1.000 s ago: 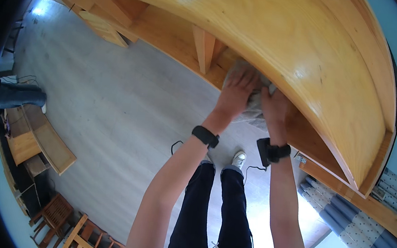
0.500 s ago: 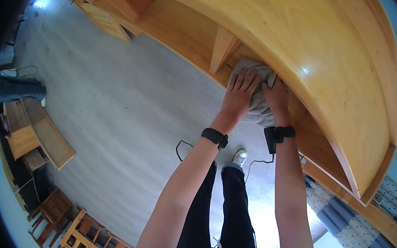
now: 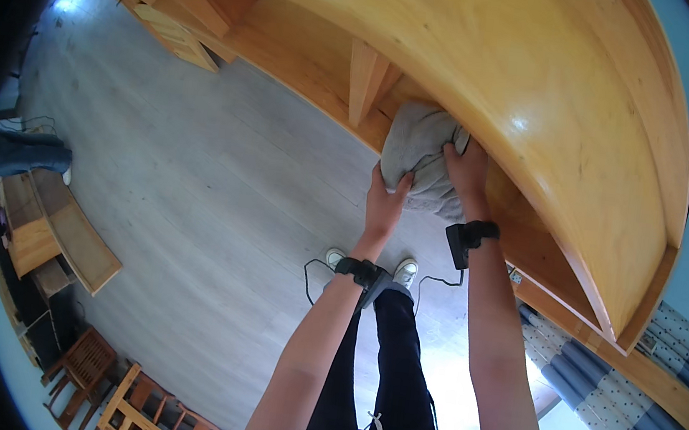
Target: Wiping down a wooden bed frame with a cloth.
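A bundled grey cloth (image 3: 418, 151) lies at the front of an open compartment in the wooden cabinet (image 3: 494, 71). Part of it hangs over the compartment's front edge. My left hand (image 3: 386, 201) grips its lower left edge, thumb on top and fingers curled underneath, partly hidden. On the cloth's right side, my right hand (image 3: 466, 176) has its thumb on the fabric, while its other fingers are mostly hidden behind the hand. The cabinet's curved top overhangs the compartment. Whether the cloth is a garment I cannot tell.
An upright wooden divider (image 3: 365, 83) stands left of the cloth. Black wristbands with cables circle both wrists. A person's legs (image 3: 30, 155) show at far left, near a wooden desk (image 3: 66, 228). Wooden chairs (image 3: 86, 360) stand at lower left, and patterned curtains (image 3: 595, 384) hang at right.
My left hand has moved from flat on top of the cloth down to its lower left edge and closed there. My right hand stays on the right side.
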`<control>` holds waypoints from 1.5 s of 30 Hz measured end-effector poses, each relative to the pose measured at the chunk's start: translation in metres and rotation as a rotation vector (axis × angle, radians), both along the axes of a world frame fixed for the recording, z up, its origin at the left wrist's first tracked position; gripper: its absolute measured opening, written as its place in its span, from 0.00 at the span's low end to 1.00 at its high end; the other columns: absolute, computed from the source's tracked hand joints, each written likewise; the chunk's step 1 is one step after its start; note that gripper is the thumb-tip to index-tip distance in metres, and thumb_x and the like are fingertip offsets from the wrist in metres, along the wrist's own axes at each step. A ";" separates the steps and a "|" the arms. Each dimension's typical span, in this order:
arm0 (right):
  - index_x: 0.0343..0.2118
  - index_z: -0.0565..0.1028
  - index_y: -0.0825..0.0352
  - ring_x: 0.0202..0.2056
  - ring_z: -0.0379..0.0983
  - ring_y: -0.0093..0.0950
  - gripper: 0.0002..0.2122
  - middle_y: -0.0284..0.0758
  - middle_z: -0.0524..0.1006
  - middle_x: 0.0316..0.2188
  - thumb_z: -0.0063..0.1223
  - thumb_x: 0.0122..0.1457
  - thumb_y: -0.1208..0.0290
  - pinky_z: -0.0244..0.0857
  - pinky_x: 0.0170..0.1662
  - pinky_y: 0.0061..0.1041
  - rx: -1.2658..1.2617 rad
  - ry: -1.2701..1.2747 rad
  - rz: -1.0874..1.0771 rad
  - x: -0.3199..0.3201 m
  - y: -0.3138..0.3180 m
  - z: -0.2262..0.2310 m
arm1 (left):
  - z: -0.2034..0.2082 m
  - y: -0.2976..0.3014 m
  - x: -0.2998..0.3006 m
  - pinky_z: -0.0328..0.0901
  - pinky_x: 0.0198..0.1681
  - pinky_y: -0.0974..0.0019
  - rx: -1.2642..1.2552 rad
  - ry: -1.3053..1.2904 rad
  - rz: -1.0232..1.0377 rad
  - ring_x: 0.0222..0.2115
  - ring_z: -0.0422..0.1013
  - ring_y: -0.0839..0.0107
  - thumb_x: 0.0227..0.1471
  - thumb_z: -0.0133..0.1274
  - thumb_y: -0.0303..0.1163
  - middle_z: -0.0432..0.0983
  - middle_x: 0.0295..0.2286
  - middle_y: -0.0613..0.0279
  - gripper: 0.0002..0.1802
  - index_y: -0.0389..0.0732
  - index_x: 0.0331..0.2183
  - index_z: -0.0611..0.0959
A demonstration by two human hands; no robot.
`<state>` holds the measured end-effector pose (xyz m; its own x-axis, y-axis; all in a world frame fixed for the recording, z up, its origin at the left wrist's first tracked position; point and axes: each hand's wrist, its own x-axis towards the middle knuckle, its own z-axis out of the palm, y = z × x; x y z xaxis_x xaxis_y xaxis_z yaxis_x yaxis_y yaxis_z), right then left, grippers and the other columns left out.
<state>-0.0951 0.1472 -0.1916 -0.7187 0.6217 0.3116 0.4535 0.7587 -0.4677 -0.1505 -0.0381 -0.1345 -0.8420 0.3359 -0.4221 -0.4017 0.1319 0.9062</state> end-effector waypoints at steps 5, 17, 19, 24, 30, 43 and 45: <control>0.42 0.67 0.72 0.44 0.64 0.47 0.20 0.51 0.70 0.39 0.51 0.44 0.69 0.58 0.48 0.35 -0.144 -0.018 0.055 -0.015 -0.007 0.030 | 0.018 -0.012 -0.011 0.60 0.42 0.60 -0.077 0.022 -0.161 0.40 0.67 0.49 0.47 0.51 0.42 0.70 0.35 0.37 0.31 0.28 0.45 0.64; 0.43 0.67 0.71 0.45 0.65 0.40 0.20 0.47 0.69 0.41 0.51 0.45 0.72 0.57 0.48 0.31 -0.299 -0.180 0.213 0.008 -0.030 0.080 | 0.009 -0.026 0.039 0.54 0.50 0.64 -0.002 -0.075 -0.295 0.49 0.60 0.54 0.52 0.43 0.42 0.62 0.46 0.39 0.32 0.29 0.51 0.59; 0.44 0.66 0.70 0.45 0.64 0.43 0.21 0.47 0.68 0.41 0.51 0.45 0.71 0.58 0.48 0.32 -0.408 -0.199 0.169 0.017 -0.047 0.102 | 0.013 -0.034 0.048 0.55 0.49 0.64 -0.016 -0.091 -0.312 0.48 0.61 0.55 0.53 0.42 0.41 0.64 0.45 0.40 0.29 0.28 0.49 0.61; 0.49 0.63 0.69 0.45 0.62 0.45 0.27 0.48 0.64 0.45 0.52 0.44 0.66 0.59 0.47 0.36 -0.434 -0.371 0.062 0.038 -0.087 0.107 | -0.009 -0.064 0.076 0.57 0.47 0.64 -0.021 -0.110 -0.327 0.45 0.63 0.56 0.53 0.43 0.40 0.67 0.42 0.41 0.27 0.26 0.46 0.64; 0.49 0.62 0.69 0.46 0.62 0.46 0.26 0.50 0.62 0.46 0.51 0.45 0.67 0.61 0.45 0.38 -0.322 -0.344 -0.013 0.052 -0.120 0.111 | 0.033 -0.083 0.076 0.57 0.46 0.61 -0.172 -0.037 -0.280 0.43 0.63 0.49 0.53 0.43 0.35 0.65 0.41 0.37 0.26 0.27 0.48 0.60; 0.49 0.63 0.65 0.40 0.66 0.45 0.25 0.45 0.65 0.40 0.50 0.45 0.67 0.64 0.40 0.38 -0.089 -0.126 -0.289 -0.046 -0.087 0.093 | 0.063 -0.023 -0.033 0.57 0.46 0.54 -0.341 0.546 -0.328 0.43 0.60 0.42 0.53 0.42 0.31 0.58 0.43 0.35 0.32 0.38 0.56 0.50; 0.49 0.63 0.64 0.40 0.66 0.43 0.25 0.44 0.66 0.40 0.50 0.45 0.66 0.64 0.40 0.38 -0.025 -0.081 -0.284 -0.041 -0.102 0.090 | 0.037 -0.045 -0.029 0.60 0.42 0.54 -0.389 0.554 -0.342 0.39 0.62 0.40 0.53 0.41 0.30 0.59 0.40 0.36 0.30 0.39 0.55 0.53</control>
